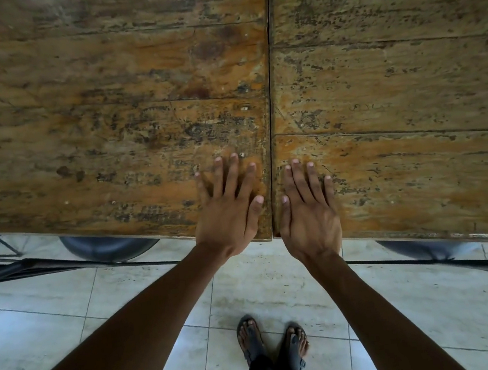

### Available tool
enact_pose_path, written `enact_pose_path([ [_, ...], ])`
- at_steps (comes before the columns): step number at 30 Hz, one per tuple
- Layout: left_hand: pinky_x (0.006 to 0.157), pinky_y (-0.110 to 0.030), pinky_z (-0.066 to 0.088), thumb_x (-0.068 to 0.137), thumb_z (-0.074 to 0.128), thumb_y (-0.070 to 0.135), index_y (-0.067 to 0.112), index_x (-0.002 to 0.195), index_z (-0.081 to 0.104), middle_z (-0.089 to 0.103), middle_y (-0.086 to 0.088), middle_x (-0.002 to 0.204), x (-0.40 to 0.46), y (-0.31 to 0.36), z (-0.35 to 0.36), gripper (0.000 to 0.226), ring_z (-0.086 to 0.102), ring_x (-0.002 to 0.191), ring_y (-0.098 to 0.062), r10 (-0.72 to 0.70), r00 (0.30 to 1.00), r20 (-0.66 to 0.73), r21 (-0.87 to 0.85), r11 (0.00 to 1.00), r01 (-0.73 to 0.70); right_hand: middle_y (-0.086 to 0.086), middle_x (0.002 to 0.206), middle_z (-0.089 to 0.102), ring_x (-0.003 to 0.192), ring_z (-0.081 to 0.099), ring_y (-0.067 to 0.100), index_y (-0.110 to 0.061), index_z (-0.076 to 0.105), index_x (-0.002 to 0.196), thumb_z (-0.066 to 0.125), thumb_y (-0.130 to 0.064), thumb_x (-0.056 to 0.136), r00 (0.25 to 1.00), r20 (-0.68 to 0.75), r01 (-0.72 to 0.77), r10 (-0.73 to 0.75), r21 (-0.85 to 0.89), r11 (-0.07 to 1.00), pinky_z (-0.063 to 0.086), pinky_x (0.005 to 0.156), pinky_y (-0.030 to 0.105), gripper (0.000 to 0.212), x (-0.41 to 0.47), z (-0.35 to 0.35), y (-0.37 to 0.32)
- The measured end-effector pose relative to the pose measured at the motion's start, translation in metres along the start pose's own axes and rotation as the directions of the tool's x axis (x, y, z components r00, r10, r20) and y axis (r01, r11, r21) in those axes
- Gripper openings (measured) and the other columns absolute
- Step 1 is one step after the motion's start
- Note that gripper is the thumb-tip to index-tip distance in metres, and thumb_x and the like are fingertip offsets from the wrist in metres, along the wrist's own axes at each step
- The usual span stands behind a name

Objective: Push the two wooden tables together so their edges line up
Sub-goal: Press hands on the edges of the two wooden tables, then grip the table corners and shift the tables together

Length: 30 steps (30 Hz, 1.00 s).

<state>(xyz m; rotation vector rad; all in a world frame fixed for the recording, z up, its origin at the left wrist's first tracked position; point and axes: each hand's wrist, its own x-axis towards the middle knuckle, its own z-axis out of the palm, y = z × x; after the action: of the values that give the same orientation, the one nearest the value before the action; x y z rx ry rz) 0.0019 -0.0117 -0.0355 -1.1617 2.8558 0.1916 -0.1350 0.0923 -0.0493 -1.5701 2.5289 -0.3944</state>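
Tables: the left table (93,126) and right table (392,82) meet at a thin seam (271,90) running straight away from me. I see my left hand (227,211) flat on the left table's near corner, fingers spread. My right hand (308,214) lies flat just across the seam, fingers close together. Neither grips anything. The near edges look slightly stepped, the right one lower in view. Farther off, the seam stays narrow.
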Motion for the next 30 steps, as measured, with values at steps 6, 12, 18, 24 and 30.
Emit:
enact_pose_path([
  [6, 0.116, -0.071, -0.002, 0.103, 0.010, 0.052, 0.027, 0.159, -0.004, -0.012, -0.010, 0.169, 0.004, 0.002, -0.009, 0.063, -0.017, 0.153, -0.036, -0.022, 0.995, 0.097, -0.021, 0.999, 0.024, 0.001, 0.169, 0.002, 0.155, -0.004, 0.022, -0.017, 0.007, 0.159, 0.018, -0.033, 0.104, 0.998, 0.064, 0.017, -0.017, 0.001, 1.000, 0.005, 0.125, 0.051, 0.058, 0.000, -0.013, -0.004],
  [12, 0.117, -0.066, -0.003, 0.103, 0.021, 0.054, 0.027, 0.159, 0.005, -0.002, -0.007, 0.170, 0.002, -0.001, -0.074, 0.064, -0.006, 0.154, -0.040, -0.004, 0.958, 0.286, -0.059, 0.998, 0.022, 0.003, 0.169, -0.006, 0.154, -0.005, 0.035, -0.024, -0.003, 0.158, 0.016, -0.040, 0.104, 0.899, 0.436, 0.028, 0.035, -0.136, 0.990, 0.007, 0.123, 0.056, 0.060, 0.028, -0.069, -0.026],
  [18, 0.119, -0.065, 0.006, 0.103, 0.030, 0.054, 0.021, 0.158, 0.017, 0.012, -0.014, 0.168, -0.074, -0.073, -0.153, 0.066, 0.011, 0.153, -0.040, -0.048, 0.993, 0.109, 0.011, 0.999, 0.048, 0.006, 0.169, 0.003, 0.153, 0.001, 0.043, -0.020, 0.008, 0.159, 0.035, -0.040, 0.102, 0.941, 0.322, 0.131, -0.100, -0.077, 0.988, 0.010, 0.122, 0.059, 0.066, 0.026, -0.128, -0.143],
  [24, 0.122, -0.061, 0.004, 0.104, 0.028, 0.050, 0.015, 0.158, 0.015, 0.001, -0.016, 0.169, -0.178, -0.220, -0.226, 0.066, 0.001, 0.155, -0.036, -0.190, 0.976, -0.102, -0.028, 0.982, 0.188, 0.006, 0.169, 0.002, 0.154, 0.000, 0.038, -0.020, 0.007, 0.159, 0.033, -0.043, 0.103, 0.898, 0.232, 0.386, -0.374, -0.003, 0.923, 0.010, 0.122, 0.056, 0.065, 0.026, -0.163, -0.337],
  [30, 0.121, -0.064, 0.008, 0.104, 0.028, 0.050, 0.016, 0.158, 0.015, 0.006, -0.015, 0.169, -0.314, -0.403, -0.278, 0.065, 0.004, 0.154, -0.038, -0.394, 0.880, -0.266, -0.009, 0.914, 0.407, 0.009, 0.168, 0.011, 0.153, 0.007, 0.038, -0.018, 0.013, 0.158, 0.034, -0.046, 0.103, 0.774, 0.204, 0.612, -0.600, 0.000, 0.791, 0.015, 0.120, 0.056, 0.065, -0.002, -0.146, -0.578],
])
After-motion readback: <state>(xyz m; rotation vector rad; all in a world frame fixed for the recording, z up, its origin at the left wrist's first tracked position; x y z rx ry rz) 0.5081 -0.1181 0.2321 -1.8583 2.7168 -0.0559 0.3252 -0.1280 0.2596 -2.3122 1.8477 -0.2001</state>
